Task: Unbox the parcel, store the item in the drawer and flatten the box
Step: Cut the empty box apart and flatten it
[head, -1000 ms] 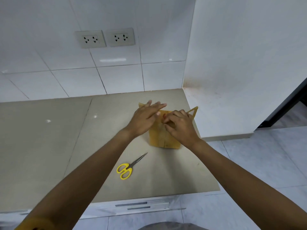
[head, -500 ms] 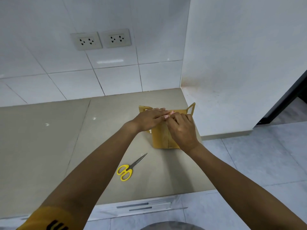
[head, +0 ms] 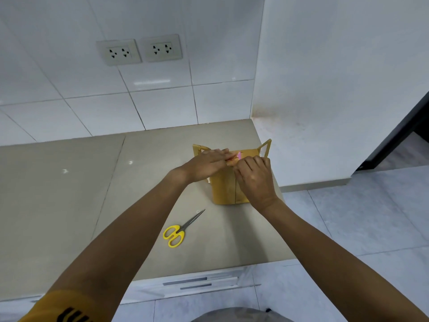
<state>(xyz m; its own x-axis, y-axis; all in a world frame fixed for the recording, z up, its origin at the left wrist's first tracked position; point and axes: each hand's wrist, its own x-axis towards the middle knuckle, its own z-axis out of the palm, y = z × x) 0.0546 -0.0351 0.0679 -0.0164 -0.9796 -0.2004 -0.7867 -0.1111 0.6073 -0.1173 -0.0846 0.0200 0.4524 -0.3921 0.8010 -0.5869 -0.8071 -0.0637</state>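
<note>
A small brown cardboard box (head: 226, 190) stands on the beige countertop (head: 139, 182) near its right end, its side flaps (head: 265, 147) raised. My left hand (head: 207, 162) lies flat over the box's open top, fingers pointing right. My right hand (head: 255, 180) is curled at the top front edge, fingertips pinching there. A bit of pink item (head: 239, 155) shows inside the opening between the two hands. The rest of the item is hidden. Drawer fronts (head: 197, 282) show under the counter's front edge.
Yellow-handled scissors (head: 180, 230) lie on the counter in front of the box, blades pointing toward it. A tiled wall with two sockets (head: 139, 51) backs the counter. A white wall stands right of the box; grey floor tiles lie beyond the counter's right edge.
My left hand has flattened and slid left over the box top. My right hand moved forward and down, and a pink item now shows in the opening between them.
</note>
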